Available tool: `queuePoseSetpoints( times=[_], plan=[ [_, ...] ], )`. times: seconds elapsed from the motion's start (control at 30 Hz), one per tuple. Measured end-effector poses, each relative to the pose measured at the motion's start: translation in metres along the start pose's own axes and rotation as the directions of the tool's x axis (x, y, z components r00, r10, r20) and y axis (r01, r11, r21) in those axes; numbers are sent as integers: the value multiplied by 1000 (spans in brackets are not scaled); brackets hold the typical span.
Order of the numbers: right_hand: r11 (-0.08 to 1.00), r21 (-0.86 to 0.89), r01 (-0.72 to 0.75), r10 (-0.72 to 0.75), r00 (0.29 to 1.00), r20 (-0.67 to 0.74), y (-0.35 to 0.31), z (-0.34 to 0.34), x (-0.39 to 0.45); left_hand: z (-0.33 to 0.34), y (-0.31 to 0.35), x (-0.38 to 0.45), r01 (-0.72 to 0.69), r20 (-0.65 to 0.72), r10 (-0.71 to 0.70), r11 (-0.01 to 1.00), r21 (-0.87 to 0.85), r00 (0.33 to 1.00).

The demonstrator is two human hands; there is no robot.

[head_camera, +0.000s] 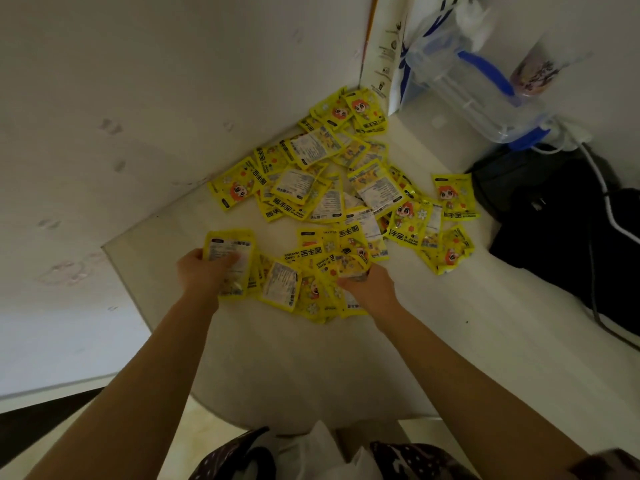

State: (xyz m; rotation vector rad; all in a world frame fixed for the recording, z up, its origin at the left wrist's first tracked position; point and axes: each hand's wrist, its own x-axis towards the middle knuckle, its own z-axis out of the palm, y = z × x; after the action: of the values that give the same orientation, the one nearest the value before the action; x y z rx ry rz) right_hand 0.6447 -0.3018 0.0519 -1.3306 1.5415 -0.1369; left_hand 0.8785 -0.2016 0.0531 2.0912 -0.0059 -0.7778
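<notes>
White walls (173, 81) meet in a corner behind a pale worktop (311, 358), seen from above by a camera worn on a person's head. Dozens of small yellow packets (346, 188), printed with a red-haired cartoon figure and the words hand warmer, lie scattered across the worktop from the corner toward the person. Some lie face up, others show a white label on the back, and many overlap. The left hand (202, 271) grips a neat stack (230, 258) of these packets at the near left edge of the spread. Its thumb presses across the top label and its fingers curl beneath, apparently to hold the collected ones squared together. The right hand (370, 289) reaches into the nearest loose cluster, its fingers curled round the edge of one crumpled packet (349, 263) and pinching it; the fingertips are partly hidden under it. The person seems to be gathering loose packets one by one into the stack, starting with the closest heap. To the right, well apart from the hands, a black bag (554, 220) rests on the worktop with a white cable (602, 188) trailing over it. A clear plastic box (467, 88) with blue clips stands against the wall behind.
</notes>
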Motion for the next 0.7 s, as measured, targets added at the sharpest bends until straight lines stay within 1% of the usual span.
queuePoseSetpoints(
  times=[0.1, 0.2, 0.27, 0.43, 0.57, 0.7],
  plan=[
    [998, 59, 23, -23, 1000, -15, 5, -9, -3, -9, -1, -3, -33, 3, 34, 997, -66, 999],
    [990, 130, 50, -40, 996, -76, 14, -19, -8, -8, 5, -13, -70, 8, 72, 989, -130, 997],
    [984, 173, 52, -34, 994, -104, 19, -27, -13, -2, 10, -25, -108, 41, 115, 983, -147, 993],
    [956, 293, 20, 30, 986, -165, 46, -47, -30, 29, 14, -72, -163, 222, 190, 978, -133, 956],
    [901, 434, -15, 127, 965, -229, 79, -72, -56, 62, -2, -112, -201, 367, 207, 978, -56, 907],
    [838, 545, -16, 215, 929, -302, 122, -98, -95, 94, -27, -152, -212, 488, 186, 977, -3, 853]
  ],
)
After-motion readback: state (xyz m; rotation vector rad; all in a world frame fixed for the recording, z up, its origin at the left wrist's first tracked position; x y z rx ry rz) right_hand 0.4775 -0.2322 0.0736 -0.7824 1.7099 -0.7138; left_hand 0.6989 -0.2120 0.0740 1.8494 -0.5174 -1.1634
